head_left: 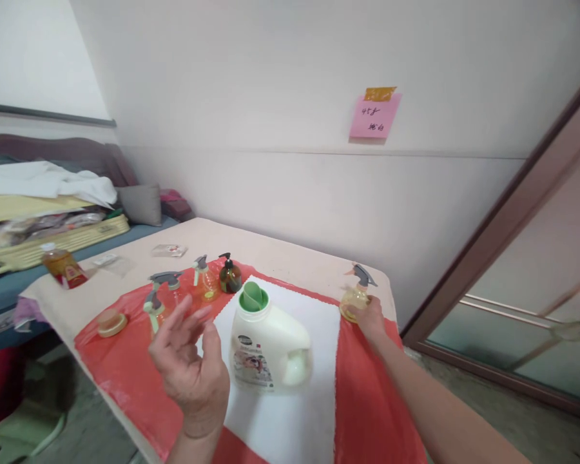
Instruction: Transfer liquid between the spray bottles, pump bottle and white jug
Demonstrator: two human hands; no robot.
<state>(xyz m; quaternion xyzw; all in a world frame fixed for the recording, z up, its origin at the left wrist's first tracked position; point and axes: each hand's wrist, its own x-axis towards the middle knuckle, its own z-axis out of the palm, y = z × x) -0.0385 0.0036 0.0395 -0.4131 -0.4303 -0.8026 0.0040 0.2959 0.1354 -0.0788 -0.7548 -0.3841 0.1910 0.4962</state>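
My right hand (370, 317) is wrapped round a clear yellowish spray bottle (354, 301) with a grey trigger head, at the right side of the table. Palm up and fingers apart, my left hand (193, 361) holds nothing. Just right of it a large cream detergent jug (265, 345) stands upright on a white sheet (314, 399); its green neck (253, 297) has no cap over it. Behind my left hand are an orange spray bottle (205, 283), a brown pump bottle (231, 276) and more trigger sprayers (166, 279), partly hidden by the fingers.
Red plastic sheeting (120, 361) lies under the white sheet. A round lidded tub (111, 322) sits at the left, with an amber liquid bottle (64, 265) on its side farther back. A pink note (376, 116) is taped to the wall. A sliding door (526, 290) borders the right.
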